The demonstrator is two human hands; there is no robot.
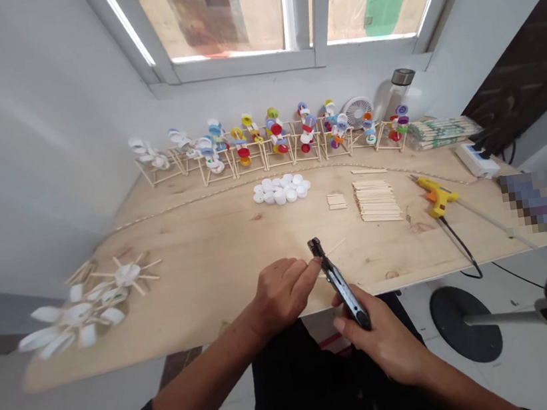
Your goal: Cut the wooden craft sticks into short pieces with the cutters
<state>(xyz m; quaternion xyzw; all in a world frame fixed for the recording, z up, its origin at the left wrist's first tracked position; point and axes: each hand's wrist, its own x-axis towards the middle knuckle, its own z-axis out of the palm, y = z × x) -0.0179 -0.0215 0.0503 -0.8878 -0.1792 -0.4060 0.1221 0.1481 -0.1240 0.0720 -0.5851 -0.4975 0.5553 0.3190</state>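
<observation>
In my right hand [378,332] is a plier-like tool [342,288] with a dark head and silver-grey handles. The fingers wrap round its handles, and the head points up and slightly left. My left hand [285,291] is closed, palm down, its fingertips at the tool's head. A thin wooden stick [335,247] shows past the head, in line with those fingertips; its near end is hidden. Beyond lie a stack of long sticks [376,201], a small group of short sticks [337,201] and a cluster of white bottle caps [279,194].
Small stick-framed models with coloured caps [278,140] line the back. White-cap wheels [79,314] and a spoked stick piece [128,274] lie left. Right are a yellow glue gun [438,195], a power strip [476,159] and bagged sticks [442,131]. A cord [192,202] crosses the table.
</observation>
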